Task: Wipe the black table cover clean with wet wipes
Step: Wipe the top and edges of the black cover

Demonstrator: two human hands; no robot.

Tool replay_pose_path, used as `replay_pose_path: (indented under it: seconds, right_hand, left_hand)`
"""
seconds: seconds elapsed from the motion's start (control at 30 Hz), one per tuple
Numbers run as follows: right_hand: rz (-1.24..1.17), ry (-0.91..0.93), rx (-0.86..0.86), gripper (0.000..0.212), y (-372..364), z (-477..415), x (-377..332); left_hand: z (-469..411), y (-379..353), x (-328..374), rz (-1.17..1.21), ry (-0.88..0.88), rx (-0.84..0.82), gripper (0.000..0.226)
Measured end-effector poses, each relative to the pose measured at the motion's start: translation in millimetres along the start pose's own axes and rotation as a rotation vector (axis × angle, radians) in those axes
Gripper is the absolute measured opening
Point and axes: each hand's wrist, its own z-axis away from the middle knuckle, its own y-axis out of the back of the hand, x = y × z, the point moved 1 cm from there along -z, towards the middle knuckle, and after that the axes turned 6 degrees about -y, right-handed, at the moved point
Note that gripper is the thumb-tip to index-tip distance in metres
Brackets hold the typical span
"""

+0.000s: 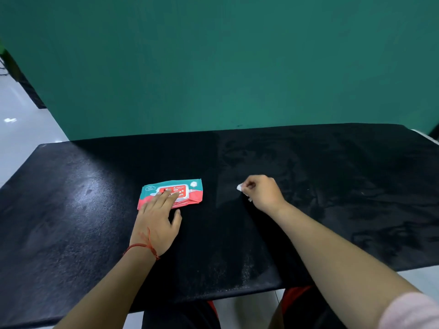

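The black table cover (237,233) spans the table, with damp smear marks over its right half. A teal and red pack of wet wipes (192,189) lies flat near the middle. My left hand (158,217) rests on the pack with straight fingers pressing its label. To the right, my right hand (262,192) is curled round a crumpled white wet wipe (240,187), held against the cover; only small bits of the wipe show past the fingers.
A green wall (213,67) stands right behind the table's far edge. White floor (21,124) shows at the left. My knees (297,305) sit below the near edge. A red thread bracelet circles my left wrist.
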Motion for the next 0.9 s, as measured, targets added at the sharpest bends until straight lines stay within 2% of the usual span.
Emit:
replay_pose_path:
  seconds: [0.2,0.33,0.5,0.57,0.7,0.77,0.9]
  right_hand:
    - [-0.010,0.023,0.002,0.023,-47.9,-24.0,-28.0]
    - [0.047,0.161,-0.098,0.021,-65.2,2.3,-35.0]
    - [0.057,0.293,-0.250,0.011,-44.9,38.5,-15.6]
    - [0.048,0.272,-0.231,0.011,-29.3,35.0,-8.7]
    - [0.029,0.126,-0.049,0.021,-16.8,-3.0,-1.0]
    - [0.049,0.104,0.017,0.020,-26.3,-14.1,-9.3]
    - [0.073,0.218,-0.084,0.011,-54.0,3.9,-28.8]
  left_hand:
    - [0.1,2.4,3.3,-0.002,0.015,0.006,0.058]
    - [-1.9,3.4,3.1,-0.001,0.030,-0.013,0.059]
    - [-15.2,2.8,3.6,-0.027,0.052,-0.035,0.052]
    - [-27.0,0.5,7.5,-0.020,0.099,-0.043,0.053]
    - [-53.3,-7.9,21.8,0.008,0.198,-0.046,0.056]
    - [-61.7,-11.6,29.4,0.017,0.254,-0.049,0.058]
    - [-62.7,-16.5,36.8,-0.016,0.283,-0.005,0.059]
